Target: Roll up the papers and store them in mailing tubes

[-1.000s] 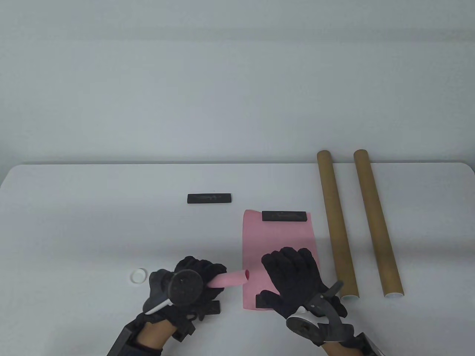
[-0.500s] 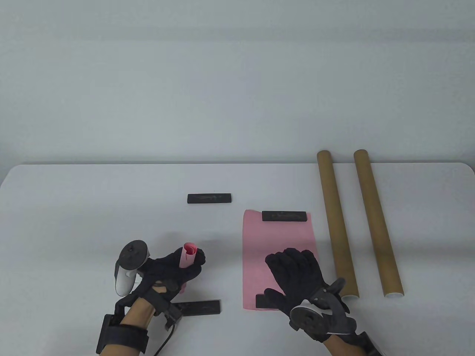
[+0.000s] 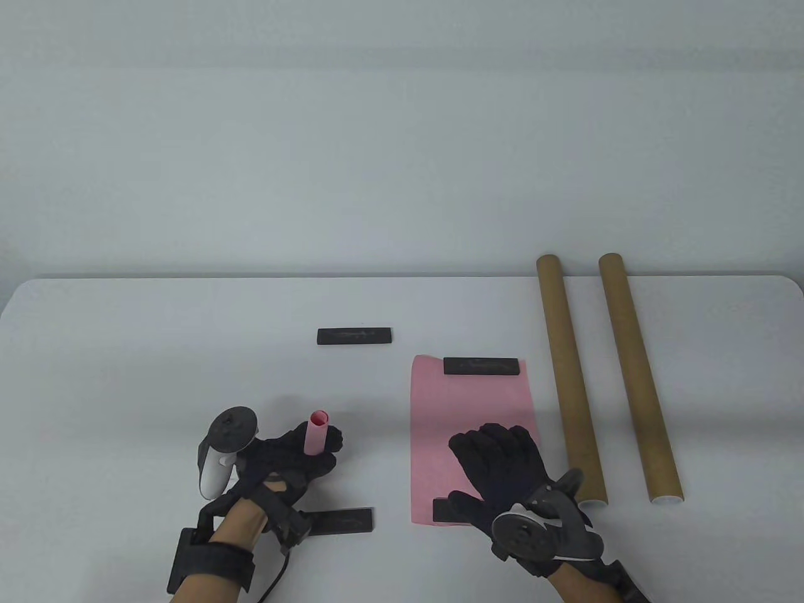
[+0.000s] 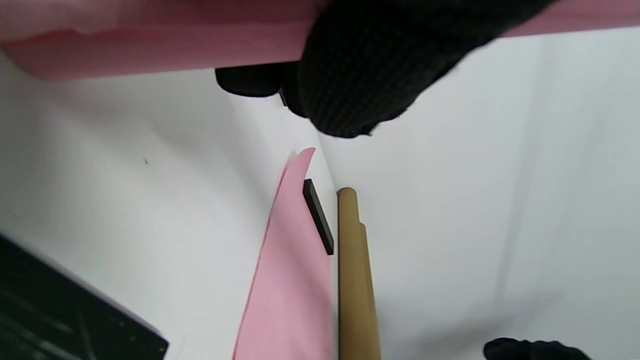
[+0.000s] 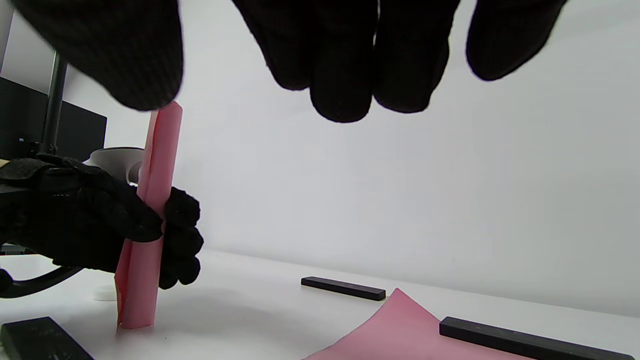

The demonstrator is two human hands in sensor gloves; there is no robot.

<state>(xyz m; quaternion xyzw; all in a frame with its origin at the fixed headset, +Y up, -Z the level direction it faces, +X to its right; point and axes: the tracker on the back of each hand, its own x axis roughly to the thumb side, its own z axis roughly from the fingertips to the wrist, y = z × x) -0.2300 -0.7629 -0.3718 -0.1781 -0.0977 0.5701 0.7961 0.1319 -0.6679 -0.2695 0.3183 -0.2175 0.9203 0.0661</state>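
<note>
Spanning the lower half of the table view, a white surface (image 3: 125, 352) with rounded far corners meets a plain pale wall; the right wrist view adds a dark monitor-like panel (image 5: 75, 132) at its left edge. Hidden or cut off: the near black bar (image 3: 339, 521) at lower left is partly covered by the left wrist strap, another bar (image 3: 447, 510) at the sheet's near edge is mostly under the right thumb, and the left wrist view is blurred and steeply tilted. Left hand (image 3: 286, 461), lower left of centre: fingers wrapped around a rolled pink paper (image 3: 316, 432), held upright with its lower end on the surface. Right hand (image 3: 502, 468), lower right of centre: fingers loosely spread over the near part of a flat pink sheet (image 3: 468, 402), grasping nothing; contact with the sheet cannot be judged. Black bar (image 3: 482, 366) lying across the sheet's far edge. Separate black bar (image 3: 355, 336) on bare surface, up and left of the sheet. Two brown mailing tubes, side by side at right, the inner tube (image 3: 568, 377) just beside the sheet, the outer tube (image 3: 637, 377) apart from it, both running from far edge to near right.
</note>
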